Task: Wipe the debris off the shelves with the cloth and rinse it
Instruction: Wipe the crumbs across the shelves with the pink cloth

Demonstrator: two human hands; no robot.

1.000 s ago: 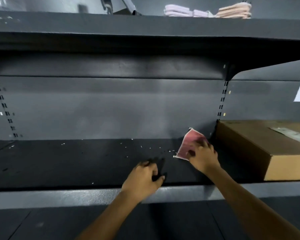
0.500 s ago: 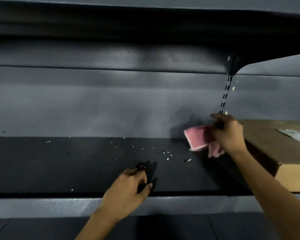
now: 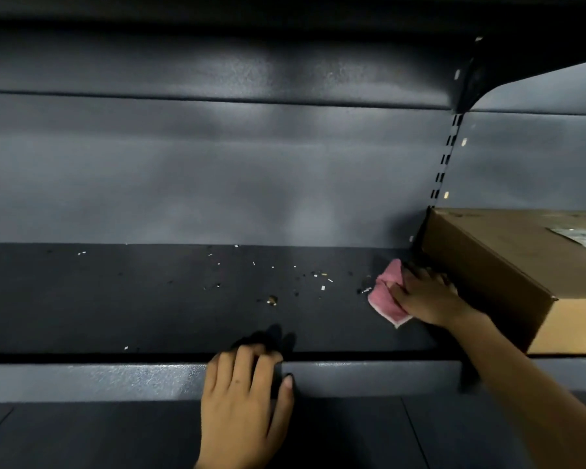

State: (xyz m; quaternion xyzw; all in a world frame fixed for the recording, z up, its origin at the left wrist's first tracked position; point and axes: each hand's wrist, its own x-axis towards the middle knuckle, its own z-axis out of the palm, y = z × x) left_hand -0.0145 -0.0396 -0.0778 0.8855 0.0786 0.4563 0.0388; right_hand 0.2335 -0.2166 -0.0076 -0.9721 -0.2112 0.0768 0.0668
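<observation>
A dark grey metal shelf [image 3: 149, 309] runs across the view. Small pale and dark bits of debris [image 3: 271, 299] lie scattered over its middle. A pink cloth [image 3: 384, 296] lies bunched on the shelf at the right, beside the cardboard box. My right hand [image 3: 423, 296] presses down on the cloth, fingers spread over it. My left hand [image 3: 244, 394] rests at the shelf's front lip [image 3: 99, 380], its curled fingers hooked over the edge and its thumb out to the right.
A brown cardboard box [image 3: 508, 265] stands on the shelf at the right, right beside my right hand. A slotted upright [image 3: 445, 160] and bracket hold the shelf above. The grey back panel [image 3: 217, 170] closes the rear. A lower shelf [image 3: 352, 434] shows below.
My right hand has brought the cloth down from mid-air onto the shelf next to the box. My left hand has drawn back to the front lip. The camera has moved closer.
</observation>
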